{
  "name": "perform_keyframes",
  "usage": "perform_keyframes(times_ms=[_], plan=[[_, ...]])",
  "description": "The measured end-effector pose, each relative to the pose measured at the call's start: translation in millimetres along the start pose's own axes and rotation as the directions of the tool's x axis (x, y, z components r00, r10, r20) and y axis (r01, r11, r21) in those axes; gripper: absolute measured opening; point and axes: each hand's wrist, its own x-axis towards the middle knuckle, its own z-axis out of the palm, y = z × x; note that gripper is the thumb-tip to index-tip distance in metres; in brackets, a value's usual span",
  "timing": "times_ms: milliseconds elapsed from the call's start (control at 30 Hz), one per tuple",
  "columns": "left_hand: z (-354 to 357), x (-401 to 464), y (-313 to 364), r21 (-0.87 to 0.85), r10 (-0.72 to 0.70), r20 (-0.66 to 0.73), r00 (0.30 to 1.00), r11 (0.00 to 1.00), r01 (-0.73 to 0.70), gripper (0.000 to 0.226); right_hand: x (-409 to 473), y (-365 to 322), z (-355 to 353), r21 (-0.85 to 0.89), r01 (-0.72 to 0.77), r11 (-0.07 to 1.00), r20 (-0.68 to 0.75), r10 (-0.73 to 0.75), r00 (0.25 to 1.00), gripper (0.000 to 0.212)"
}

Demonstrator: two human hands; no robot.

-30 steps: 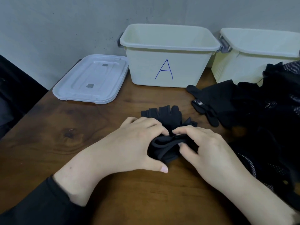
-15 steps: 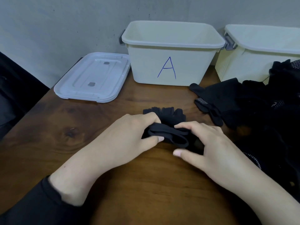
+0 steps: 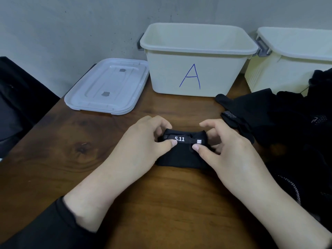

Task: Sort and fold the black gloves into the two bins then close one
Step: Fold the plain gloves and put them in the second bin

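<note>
Head view puts the folded black glove (image 3: 181, 155) at the centre of the wooden desk (image 3: 53, 159), and I see my left hand (image 3: 143, 141) pinching its left end and my right hand (image 3: 224, 146) pinching its right end, thumbs pressed on the strap printed "5.11". Its long axis runs 9 to 3 o'clock, strap edge facing 12. Bare desk lies open toward 6 and 9 o'clock, where the desk edge cuts diagonally. At 12 o'clock stands bin A (image 3: 195, 69), open; the second bin (image 3: 291, 56) sits at 1 o'clock, the lid (image 3: 109, 87) lies flat at 11. The pile of black gloves (image 3: 287, 123) crowds 3 o'clock, just beside my right hand. Half a second ago the glove fingers fanned out behind; now they are tucked under.
</note>
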Motion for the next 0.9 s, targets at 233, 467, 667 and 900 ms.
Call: perform_keyframes(times_ms=[233, 467, 667, 900], plan=[[8, 9, -10, 0.194, 0.258, -0.003, 0.966, 0.948, -0.252, 0.020, 13, 4, 17, -0.234, 0.282, 0.930, -0.092, -0.310, 0.946, 0.012], [-4, 12, -16, 0.227, 0.176, 0.166, 0.970, 0.951, -0.211, 0.037, 6, 4, -3, -0.273, 0.275, 0.922, 0.284, -0.196, 0.939, 0.065], [-10, 13, -19, 0.238, 0.203, 0.288, 0.936, 0.931, -0.275, 0.063, 10, 1, 6, -0.196, 0.262, 0.945, 0.016, -0.264, 0.964, 0.021], [-4, 8, -8, -0.335, 0.150, 0.134, 0.979, 0.937, -0.098, 0.015, 14, -9, -13, 0.431, -0.064, 0.900, 0.013, 0.065, 0.998, 0.009]])
